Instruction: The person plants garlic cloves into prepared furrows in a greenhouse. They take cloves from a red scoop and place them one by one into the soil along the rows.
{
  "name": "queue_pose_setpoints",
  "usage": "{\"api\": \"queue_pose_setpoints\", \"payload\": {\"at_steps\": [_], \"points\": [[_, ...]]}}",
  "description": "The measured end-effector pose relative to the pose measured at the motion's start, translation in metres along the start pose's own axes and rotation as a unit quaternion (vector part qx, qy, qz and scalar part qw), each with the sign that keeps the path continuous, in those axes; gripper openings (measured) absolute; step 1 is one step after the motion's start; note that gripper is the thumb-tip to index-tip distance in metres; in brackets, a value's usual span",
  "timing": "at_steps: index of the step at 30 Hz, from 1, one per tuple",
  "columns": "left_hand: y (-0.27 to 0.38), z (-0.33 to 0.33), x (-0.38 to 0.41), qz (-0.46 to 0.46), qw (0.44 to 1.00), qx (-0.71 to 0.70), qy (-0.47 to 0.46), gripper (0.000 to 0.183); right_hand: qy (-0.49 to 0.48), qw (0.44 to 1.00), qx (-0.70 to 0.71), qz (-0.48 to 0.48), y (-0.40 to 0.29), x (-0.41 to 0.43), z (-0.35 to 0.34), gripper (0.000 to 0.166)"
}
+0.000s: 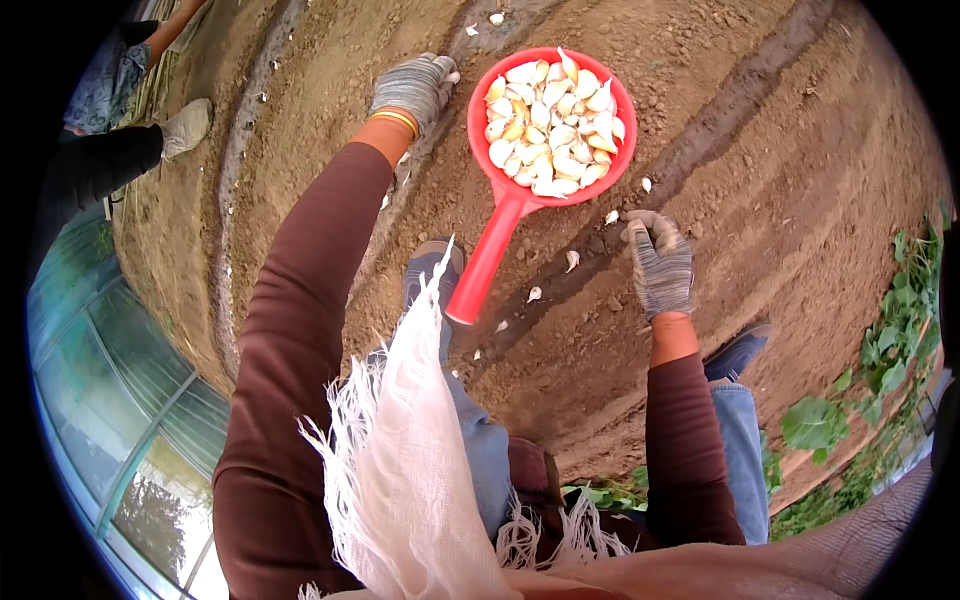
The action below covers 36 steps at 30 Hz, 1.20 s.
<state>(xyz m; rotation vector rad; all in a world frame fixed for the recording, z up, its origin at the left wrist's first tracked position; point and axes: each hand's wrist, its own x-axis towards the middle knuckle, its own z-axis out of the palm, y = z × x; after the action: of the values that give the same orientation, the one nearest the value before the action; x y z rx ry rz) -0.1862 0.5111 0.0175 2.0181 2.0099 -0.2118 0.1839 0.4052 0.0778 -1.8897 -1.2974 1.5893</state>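
My left hand (pixel 414 88), in a grey knit glove, pinches a garlic clove (pixel 452 77) above a damp furrow (pixel 431 142). To its right, a red plastic scoop (pixel 486 259) heaped with peeled-apart garlic cloves (pixel 555 135) rests on the soil, its handle pointing towards me. My right hand (pixel 660 259), gloved alike, is low over a second furrow (pixel 697 135). Its fingers curl inward at the furrow's edge, and whether they hold anything is hidden. Close to those fingertips lie a clove (pixel 612 217) and another clove (pixel 646 184). More cloves run down this furrow towards my feet.
A third furrow (pixel 236 150) with scattered cloves runs along the left. Another person's shoe (pixel 187 127) and arm show at the upper left, above greenhouse-like panels (pixel 135 390). My shoes (pixel 435 270) straddle the right furrow. Leafy plants (pixel 814 424) border the lower right. A fringed white scarf (pixel 412 465) hangs before me.
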Motion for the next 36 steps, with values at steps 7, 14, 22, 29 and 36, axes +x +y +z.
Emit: {"api": "queue_pose_setpoints", "payload": {"at_steps": [7, 14, 22, 29, 36], "points": [[-0.002, -0.008, 0.019, -0.052, 0.992, -0.116, 0.004, 0.024, 0.014, 0.999, -0.017, -0.024, 0.003, -0.005, -0.003, 0.018], [0.017, -0.012, 0.043, -0.007, 0.997, 0.067, -0.039, 0.024, 0.017, 0.999, -0.033, -0.015, -0.002, -0.005, -0.005, 0.019], [0.026, 0.000, 0.051, -0.001, 0.995, 0.094, -0.044, 0.025, 0.000, 1.000, 0.010, 0.011, -0.002, 0.000, -0.002, 0.020], [0.008, 0.011, 0.025, 0.033, 0.998, -0.023, 0.057, 0.021, 0.014, 1.000, -0.019, -0.008, -0.002, 0.003, -0.005, 0.020], [-0.002, 0.013, 0.033, 0.109, 0.990, 0.019, 0.092, 0.027, 0.006, 1.000, -0.017, -0.018, -0.002, 0.007, -0.005, 0.021]]}}
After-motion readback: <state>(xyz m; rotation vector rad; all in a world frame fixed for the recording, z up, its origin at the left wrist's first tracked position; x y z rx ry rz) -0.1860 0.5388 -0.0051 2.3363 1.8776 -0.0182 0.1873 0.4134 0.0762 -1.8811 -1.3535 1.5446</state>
